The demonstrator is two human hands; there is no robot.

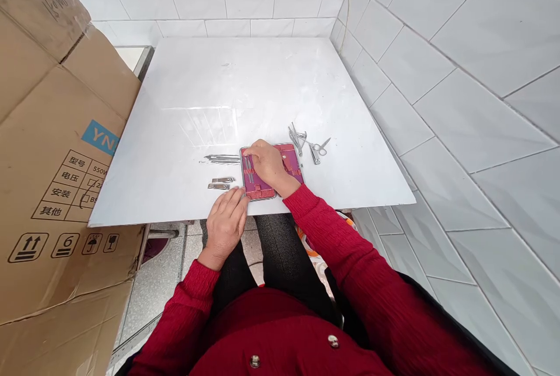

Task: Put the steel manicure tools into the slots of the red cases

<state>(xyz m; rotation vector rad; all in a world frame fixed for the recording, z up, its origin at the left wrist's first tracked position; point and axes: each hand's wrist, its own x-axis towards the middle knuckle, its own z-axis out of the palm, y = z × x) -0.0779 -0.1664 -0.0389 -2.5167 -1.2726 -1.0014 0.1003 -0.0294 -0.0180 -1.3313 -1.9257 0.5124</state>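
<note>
A manicure case (263, 194) with a red and purple lining lies open and flat near the table's front edge. My right hand (266, 163) is over it, the fingers closed at the upper end of a slim metal manicure tool (251, 173) on the case's left side; the fingertips partly cover it. My left hand (226, 217) rests at the table edge with fingers stretched out, fingertips at the case's lower left corner. Two nail clippers (221, 183) lie left of the case, and several slim metal tools (222, 159) lie above them.
Right of the case are small scissors (322, 147), another nail clipper (315, 154) and cuticle nippers (295, 138). A large cardboard box (56, 131) stands against the left of the white table (262, 84). Tiled walls (472, 84) close off the back and right.
</note>
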